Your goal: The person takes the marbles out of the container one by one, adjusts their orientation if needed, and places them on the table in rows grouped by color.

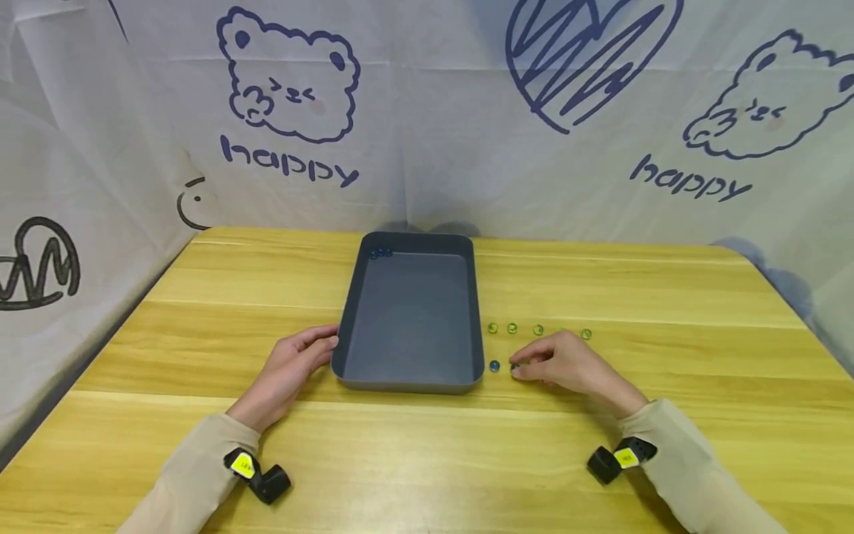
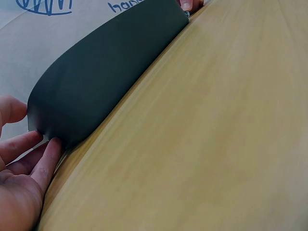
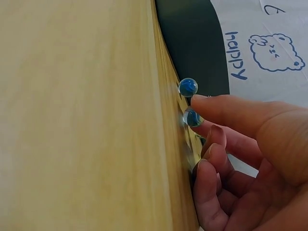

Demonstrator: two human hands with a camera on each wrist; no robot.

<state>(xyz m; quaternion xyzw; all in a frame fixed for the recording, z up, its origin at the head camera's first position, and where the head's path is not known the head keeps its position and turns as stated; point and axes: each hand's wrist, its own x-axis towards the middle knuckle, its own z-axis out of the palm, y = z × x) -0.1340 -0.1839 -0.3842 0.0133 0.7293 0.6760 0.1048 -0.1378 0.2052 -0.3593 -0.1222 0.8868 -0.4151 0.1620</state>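
Observation:
A dark grey rectangular tray [image 1: 414, 387] lies on the wooden table. Fingertips of my left hand [image 1: 293, 371] touch its left side near the front corner; in the left wrist view the tray wall [image 2: 106, 72] meets those fingers. Just right of the tray, my right hand [image 1: 567, 365] pinches a blue-swirled glass marble [image 3: 192, 117] between thumb and forefinger, at the table surface. Another blue marble [image 1: 494, 366] sits between that hand and the tray. Small blue marbles [image 1: 381, 253] are gathered in the tray's far left corner.
Behind the right hand, several yellow-green marbles [image 1: 511, 328] stand in a loose row on the wooden table [image 1: 427, 460]. A white cloth [image 1: 434, 133] with drawn bears and a heart hangs beyond the far edge.

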